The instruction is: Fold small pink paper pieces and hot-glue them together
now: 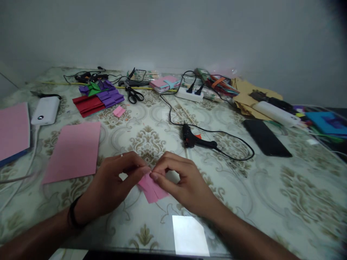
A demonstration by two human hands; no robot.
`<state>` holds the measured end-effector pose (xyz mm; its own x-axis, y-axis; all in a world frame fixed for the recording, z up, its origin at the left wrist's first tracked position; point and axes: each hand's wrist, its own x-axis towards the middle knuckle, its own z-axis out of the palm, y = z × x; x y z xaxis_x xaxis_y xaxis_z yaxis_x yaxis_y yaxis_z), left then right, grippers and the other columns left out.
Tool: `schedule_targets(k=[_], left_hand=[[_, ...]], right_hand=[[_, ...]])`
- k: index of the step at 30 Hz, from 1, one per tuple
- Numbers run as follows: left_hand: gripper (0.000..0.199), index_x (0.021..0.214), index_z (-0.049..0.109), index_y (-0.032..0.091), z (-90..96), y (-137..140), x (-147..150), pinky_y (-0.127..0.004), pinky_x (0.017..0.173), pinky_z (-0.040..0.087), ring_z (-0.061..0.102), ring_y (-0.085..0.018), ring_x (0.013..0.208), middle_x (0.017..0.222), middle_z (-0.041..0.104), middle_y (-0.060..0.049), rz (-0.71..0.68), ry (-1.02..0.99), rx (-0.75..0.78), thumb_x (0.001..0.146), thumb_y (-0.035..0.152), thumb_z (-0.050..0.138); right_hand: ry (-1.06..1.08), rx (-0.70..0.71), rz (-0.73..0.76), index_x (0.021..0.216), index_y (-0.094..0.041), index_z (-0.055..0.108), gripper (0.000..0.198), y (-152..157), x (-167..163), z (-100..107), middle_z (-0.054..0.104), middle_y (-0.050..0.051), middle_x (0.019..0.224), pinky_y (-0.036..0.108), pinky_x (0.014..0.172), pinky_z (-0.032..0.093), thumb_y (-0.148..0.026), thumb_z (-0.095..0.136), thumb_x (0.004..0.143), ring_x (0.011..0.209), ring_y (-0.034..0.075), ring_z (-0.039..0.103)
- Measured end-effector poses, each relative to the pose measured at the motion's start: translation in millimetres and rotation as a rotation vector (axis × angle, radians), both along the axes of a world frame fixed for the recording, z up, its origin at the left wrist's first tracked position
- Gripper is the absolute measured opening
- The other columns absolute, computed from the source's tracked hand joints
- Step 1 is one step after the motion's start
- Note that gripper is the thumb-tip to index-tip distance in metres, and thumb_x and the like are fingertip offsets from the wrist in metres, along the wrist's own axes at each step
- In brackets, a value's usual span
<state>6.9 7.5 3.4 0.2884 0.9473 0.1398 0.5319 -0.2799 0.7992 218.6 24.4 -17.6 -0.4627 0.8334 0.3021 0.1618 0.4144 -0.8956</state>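
A small piece of folded pink paper (154,191) is pinched at its upper edge between both hands, near the middle of the table's front part. Creases run down its face. My left hand (112,182), with a dark band at the wrist, grips the paper's upper left with thumb and forefinger. From the other side, my right hand (184,180) pinches it at the upper right, the two sets of fingertips almost touching. Part of the paper is hidden behind the fingers. Left of my left hand lies a larger pink sheet (76,151).
Beyond my right hand rests a black glue gun (199,139) with its looping cord. A black phone (267,138) lies farther right. Scissors (132,93), folded red paper (89,105), a power strip (189,94) and a white power bank (46,110) are spread behind and left.
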Motion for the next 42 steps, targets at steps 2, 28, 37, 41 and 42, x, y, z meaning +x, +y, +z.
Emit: schedule_targets(k=[2, 28, 37, 41, 42], left_hand=[[0.021, 0.081, 0.068, 0.021, 2.6, -0.1, 1.0, -0.021, 0.056, 0.046, 0.066, -0.012, 0.063, 0.072, 0.072, 0.003, 0.043, -0.006, -0.001, 0.098, 0.031, 0.061], [0.015, 0.084, 0.071, 0.022, -4.2, -5.6, 3.2, -0.024, 0.069, 0.050, 0.068, -0.012, 0.072, 0.079, 0.075, 0.003, -0.078, -0.128, -0.050, 0.096, 0.022, 0.064], [0.021, 0.082, 0.066, 0.020, 0.0, 2.8, -1.8, -0.023, 0.057, 0.044, 0.057, -0.013, 0.061, 0.067, 0.064, 0.002, 0.064, -0.180, -0.194, 0.095, 0.036, 0.063], [0.021, 0.082, 0.067, 0.018, -4.6, 5.2, -1.9, -0.022, 0.057, 0.042, 0.055, -0.012, 0.064, 0.070, 0.064, 0.002, 0.047, -0.155, -0.270, 0.094, 0.035, 0.064], [0.019, 0.086, 0.068, 0.019, -5.8, 5.7, -2.1, -0.022, 0.057, 0.041, 0.054, -0.012, 0.064, 0.071, 0.064, 0.002, 0.043, -0.176, -0.294, 0.095, 0.035, 0.063]], right_hand=[[-0.004, -0.022, 0.004, 0.079, -0.019, 0.070, 0.017, 1.4, 1.5, 1.6, 0.062, -0.001, 0.074, 0.026, 0.068, 0.046, -0.019, 0.070, 0.095, 0.071, 0.012, 0.059], [0.031, 0.062, -0.005, 0.077, -0.021, 0.058, 0.015, -4.2, -3.3, 0.7, 0.062, -0.002, 0.077, 0.026, 0.067, 0.045, -0.007, 0.062, 0.081, 0.072, 0.013, 0.058], [-0.039, -0.075, -0.002, 0.079, -0.021, 0.058, 0.015, -0.6, 3.3, 2.3, 0.061, -0.003, 0.076, 0.026, 0.068, 0.046, -0.008, 0.063, 0.078, 0.071, 0.013, 0.058], [-0.028, -0.106, 0.096, 0.099, -0.023, 0.061, 0.024, -2.7, 4.3, 1.9, 0.068, 0.000, 0.091, 0.028, 0.072, 0.052, -0.008, 0.064, 0.081, 0.079, 0.015, 0.064], [-0.029, -0.072, 0.124, 0.103, -0.023, 0.062, 0.028, -2.6, 4.4, 2.2, 0.069, 0.001, 0.096, 0.028, 0.074, 0.053, -0.007, 0.063, 0.080, 0.083, 0.015, 0.065]])
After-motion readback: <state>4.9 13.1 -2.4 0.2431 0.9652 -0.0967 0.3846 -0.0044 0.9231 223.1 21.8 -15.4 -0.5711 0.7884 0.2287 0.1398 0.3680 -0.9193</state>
